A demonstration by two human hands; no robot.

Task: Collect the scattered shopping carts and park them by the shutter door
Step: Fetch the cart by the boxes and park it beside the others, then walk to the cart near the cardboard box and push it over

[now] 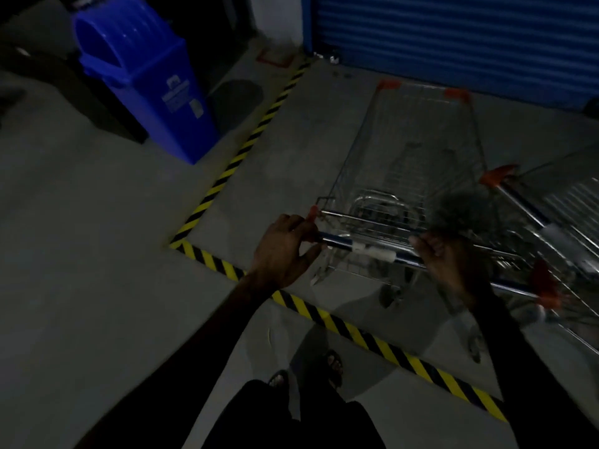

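Wire cart mid-frame: your left hand and right hand curl round its handle; judge you're parking it, so push toward the blue shutter upper right.

Bare forearms and hands, dark trousers, open-toed dark sandals on both feet.

Shopping cart: wire mesh, orange corner caps, blue handle bar, upright inside the striped floor tape, nose toward blue shutter door. Second cart: same make, just beside it at right.
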